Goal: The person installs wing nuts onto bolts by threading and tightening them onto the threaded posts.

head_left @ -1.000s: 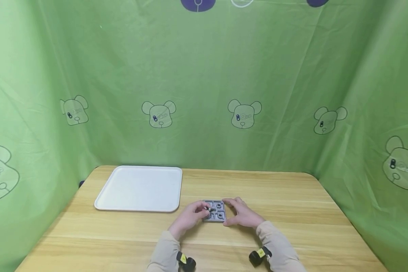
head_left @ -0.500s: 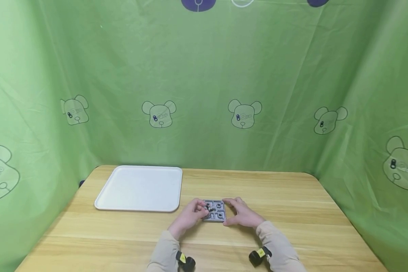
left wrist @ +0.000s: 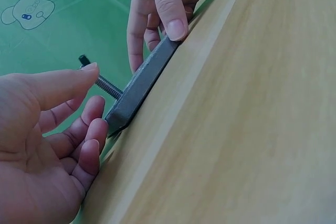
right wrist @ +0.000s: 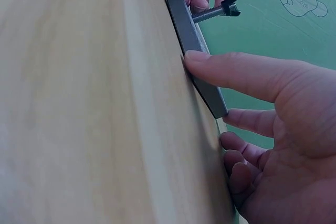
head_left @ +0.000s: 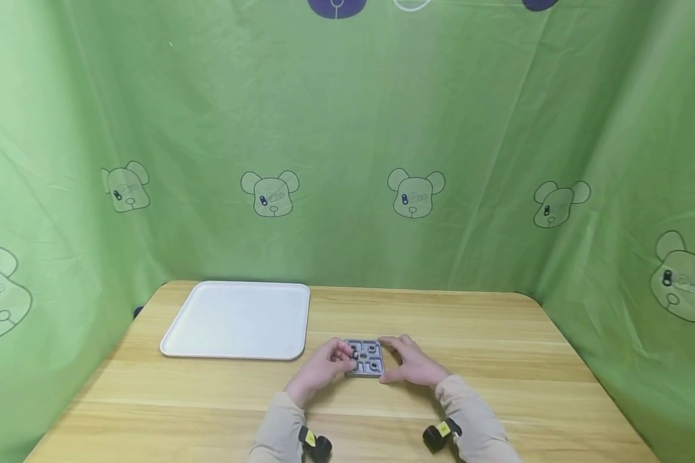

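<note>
just beside the left hand [head_left: 321,365], a screw [left wrist: 108,86] standing upright with its long axis about square to the face of a grey plate [head_left: 363,368]; threaded shank in the plate, dark winged head pointing up, away from the tabletop [head_left: 475,325].

lying flat between the two hands, square and thick-edged, metal-looking; four ring-shaped hollows and a round centre in its upper face, with raised ribs between. screw set in the half nearer the left hand.

left hand with thumb by the screw's head and fingers bent close alongside; pinching or only hovering, cannot tell. right hand [head_left: 411,364] holding the opposite edge of the plate, thumb against the near side, forefinger at the far corner.

beyond the left hand and off to its left, a white tray [head_left: 237,321], smooth and shallow, with rounded corners and a raised rim. beneath both hands, pale wood grain in long streaks. past them, creased green cloth [head_left: 347,128] printed with outlined bear heads. behind each hand, a beige sleeve [head_left: 279,424] with a black wrist camera [head_left: 436,438].
</note>
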Demonstrator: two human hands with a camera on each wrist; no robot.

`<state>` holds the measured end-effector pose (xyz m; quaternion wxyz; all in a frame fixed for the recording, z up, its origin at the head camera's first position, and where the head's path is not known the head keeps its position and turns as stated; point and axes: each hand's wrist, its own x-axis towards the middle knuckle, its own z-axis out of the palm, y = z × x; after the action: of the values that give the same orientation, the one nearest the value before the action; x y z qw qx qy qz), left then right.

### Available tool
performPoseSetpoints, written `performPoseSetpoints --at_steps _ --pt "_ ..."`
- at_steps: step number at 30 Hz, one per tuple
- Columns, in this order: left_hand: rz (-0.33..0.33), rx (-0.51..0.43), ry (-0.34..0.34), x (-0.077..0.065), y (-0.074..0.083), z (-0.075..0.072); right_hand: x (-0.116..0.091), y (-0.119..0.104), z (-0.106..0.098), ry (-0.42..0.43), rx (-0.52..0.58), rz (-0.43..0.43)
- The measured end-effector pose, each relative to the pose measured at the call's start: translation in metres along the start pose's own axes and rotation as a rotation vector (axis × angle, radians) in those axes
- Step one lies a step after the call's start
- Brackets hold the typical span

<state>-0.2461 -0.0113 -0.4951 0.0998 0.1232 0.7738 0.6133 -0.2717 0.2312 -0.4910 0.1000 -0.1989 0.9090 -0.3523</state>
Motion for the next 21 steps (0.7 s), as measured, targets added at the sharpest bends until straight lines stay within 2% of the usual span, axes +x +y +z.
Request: performPoseSetpoints --at_steps 21 --pt "0.005 0.075 0.018 0.0024 -0.0023 0.0024 -0.0012 -0.0039 0.0001 0.005 -0.001 0.013"
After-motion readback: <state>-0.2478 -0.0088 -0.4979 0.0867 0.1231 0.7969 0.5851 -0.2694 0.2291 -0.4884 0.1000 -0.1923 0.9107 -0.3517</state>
